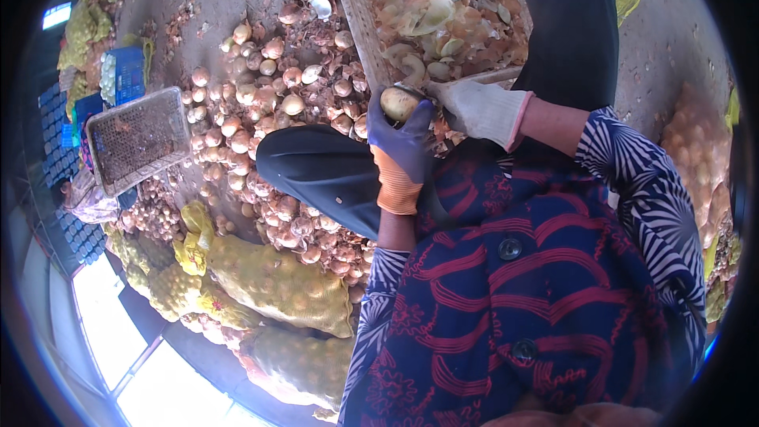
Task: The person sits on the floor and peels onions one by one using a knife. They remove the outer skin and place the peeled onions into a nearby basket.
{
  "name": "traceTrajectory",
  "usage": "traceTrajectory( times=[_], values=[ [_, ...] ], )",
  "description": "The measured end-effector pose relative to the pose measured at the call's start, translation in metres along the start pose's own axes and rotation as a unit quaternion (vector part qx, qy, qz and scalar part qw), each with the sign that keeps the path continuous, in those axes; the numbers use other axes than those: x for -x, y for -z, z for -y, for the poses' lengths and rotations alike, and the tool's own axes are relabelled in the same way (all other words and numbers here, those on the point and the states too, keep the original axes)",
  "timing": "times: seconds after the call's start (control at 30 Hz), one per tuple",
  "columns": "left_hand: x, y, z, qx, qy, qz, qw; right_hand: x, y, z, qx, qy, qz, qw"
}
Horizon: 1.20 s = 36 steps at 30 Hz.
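Observation:
My left hand (400,136), in a purple-coated glove with an orange cuff, grips a yellow onion (398,103) upright between thumb and fingers. On the onion's right side is my right hand (474,108) in a white knit glove, its fingers curled closed near the onion's top. A thin dark edge shows between the right fingers and the onion; what it belongs to is hidden. Just beyond both hands stands a plastic crate (354,18) holding onion skins (436,12) and curved peelings. Many unpeeled onions (240,141) lie on the floor to the left.
An empty perforated basket (137,136) lies at the left, close to a person (92,198). Filled yellow mesh sacks (278,284) lie at the lower left. Farther off are blue crates (127,74). My bent knee (308,166) borders the onion pile. More onions (697,160) lie far right.

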<state>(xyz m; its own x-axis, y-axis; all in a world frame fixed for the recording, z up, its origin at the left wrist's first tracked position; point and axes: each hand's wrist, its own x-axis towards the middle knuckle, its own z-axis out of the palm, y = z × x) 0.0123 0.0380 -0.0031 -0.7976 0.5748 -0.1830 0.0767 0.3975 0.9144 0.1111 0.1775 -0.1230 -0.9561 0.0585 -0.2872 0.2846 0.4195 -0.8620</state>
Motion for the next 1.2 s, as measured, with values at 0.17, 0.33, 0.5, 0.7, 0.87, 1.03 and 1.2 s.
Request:
traceTrajectory(
  times=[0.17,0.33,0.5,0.7,0.87,1.03,1.2],
  values=[
    [0.005,-0.001,-0.007,0.112,0.013,0.007,0.994,0.033,0.049,0.089,0.211,0.035,-0.081,0.973],
    [0.015,0.012,-0.039,0.32,0.05,0.072,0.943,0.02,0.102,0.086,0.344,0.067,-0.057,0.935],
    [0.011,0.011,-0.025,0.43,0.061,0.111,0.894,0.02,0.103,0.088,0.404,0.134,-0.079,0.901],
    [0.024,0.023,-0.024,0.382,0.097,0.177,0.902,0.019,0.114,0.099,0.377,-0.005,0.026,0.926],
    [0.023,0.03,-0.027,0.455,0.098,0.133,0.875,0.028,0.143,0.09,0.293,-0.088,-0.204,0.93],
    [0.012,0.025,-0.044,0.408,0.013,0.106,0.907,0.06,0.088,0.166,-0.449,-0.09,-0.159,0.875],
    [0.023,0.028,-0.051,0.237,-0.002,0.087,0.968,0.041,0.06,0.156,-0.507,-0.025,-0.276,0.816]
  ],
)
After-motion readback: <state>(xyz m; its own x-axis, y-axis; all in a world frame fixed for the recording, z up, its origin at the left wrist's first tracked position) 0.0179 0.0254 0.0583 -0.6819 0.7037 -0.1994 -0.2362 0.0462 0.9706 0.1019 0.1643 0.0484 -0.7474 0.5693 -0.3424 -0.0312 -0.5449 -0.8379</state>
